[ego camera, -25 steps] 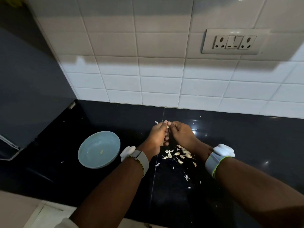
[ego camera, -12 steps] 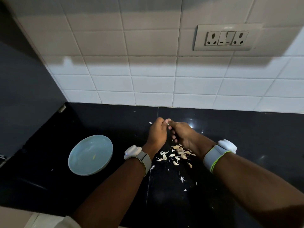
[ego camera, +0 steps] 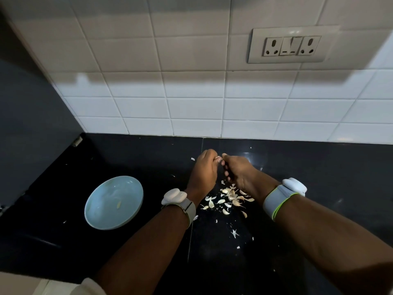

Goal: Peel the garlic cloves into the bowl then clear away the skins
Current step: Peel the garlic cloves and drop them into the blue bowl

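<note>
My left hand (ego camera: 203,171) and my right hand (ego camera: 237,171) meet fingertip to fingertip over the black counter, both pinching one small garlic clove (ego camera: 219,159) that is mostly hidden by the fingers. Below and between my wrists lies a scatter of garlic skins and cloves (ego camera: 230,198) on the counter. A pale blue bowl (ego camera: 100,218) sits to the left of my left forearm, with one peeled clove (ego camera: 119,204) inside it.
The white tiled wall (ego camera: 191,107) runs along the back of the counter, with a socket plate (ego camera: 292,46) at upper right. A dark panel (ego camera: 32,128) closes the left side. Tiny skin flecks (ego camera: 234,233) dot the black counter (ego camera: 319,167) nearer me.
The view has shifted a little, so the bowl and hands sit differently in frame. Both hands stay together on the clove, with only small finger movement.
</note>
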{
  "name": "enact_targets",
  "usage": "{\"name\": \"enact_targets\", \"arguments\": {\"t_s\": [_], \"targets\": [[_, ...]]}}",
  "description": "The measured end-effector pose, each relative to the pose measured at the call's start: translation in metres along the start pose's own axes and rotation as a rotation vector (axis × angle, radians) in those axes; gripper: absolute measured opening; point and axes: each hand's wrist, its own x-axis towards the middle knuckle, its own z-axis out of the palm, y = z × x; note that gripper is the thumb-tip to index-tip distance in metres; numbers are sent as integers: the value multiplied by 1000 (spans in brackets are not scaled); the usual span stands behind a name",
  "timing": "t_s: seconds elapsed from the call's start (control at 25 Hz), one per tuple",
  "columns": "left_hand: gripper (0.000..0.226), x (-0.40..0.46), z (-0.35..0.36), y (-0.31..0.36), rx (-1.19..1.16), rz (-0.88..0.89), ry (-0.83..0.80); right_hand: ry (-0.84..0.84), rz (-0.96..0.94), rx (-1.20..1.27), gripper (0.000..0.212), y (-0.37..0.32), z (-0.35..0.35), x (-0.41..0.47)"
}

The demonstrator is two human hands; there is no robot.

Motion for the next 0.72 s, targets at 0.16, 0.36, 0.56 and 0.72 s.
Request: {"name": "enact_targets", "arguments": {"t_s": [0.16, 0.36, 0.56, 0.72], "targets": [[5, -1, 5, -6, -91, -71, -3, -39, -28, 84, 34, -2, -2, 4], [13, 7, 4, -10, -240, -286, 59, -170, -158, 151, 20, 3, -5, 8], [7, 5, 2, -10, -144, -162, -23, -148, -282, 58, 8, 8, -18, 14], [25, 6, 4, -9, 72, -1, -87, -159, -338, 76, 8, 4, -23, 11]]}}
